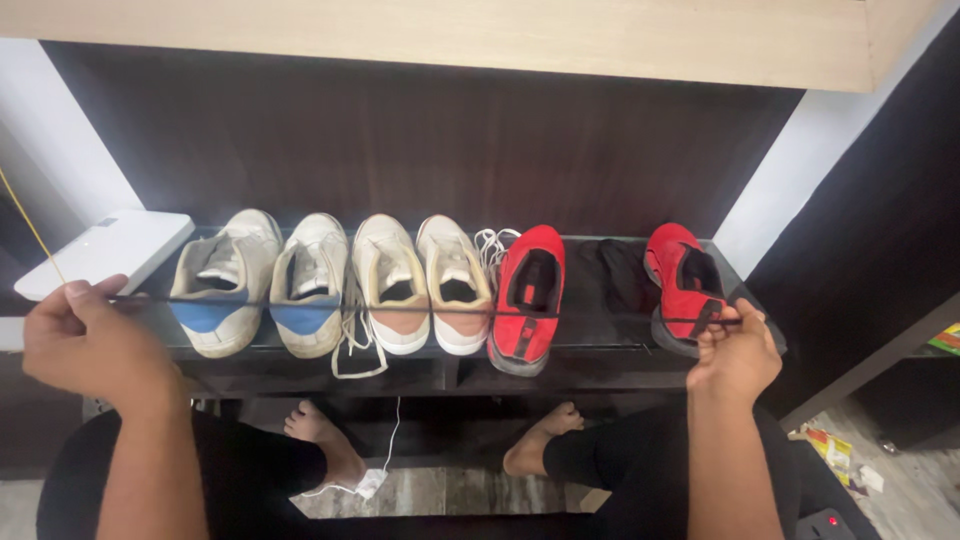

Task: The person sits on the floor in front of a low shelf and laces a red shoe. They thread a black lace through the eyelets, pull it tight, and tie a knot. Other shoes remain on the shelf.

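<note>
Black and thin, a strap or cord (420, 306) runs taut across the front of the shoe shelf (600, 352), stretched between the person's two hands. The left hand (85, 338) is closed in a fist around one end at the left of the shelf, just below a flat white device (105, 250) that lies at the shelf's left end. The right hand (735, 352) pinches the other end between thumb and fingers, just in front of the outer red shoe (685, 285). Along the shelf behind the cord stand a pair of white sneakers with blue heels (262, 285), a pair of white sneakers with peach heels (425, 285) with loose laces hanging over the edge, another red shoe (528, 295), and a dark item (612, 272) between the two red shoes that is too dim to make out. Below the shelf the person's bare feet (325, 440) rest on the floor beside a white cable (380, 470).
</note>
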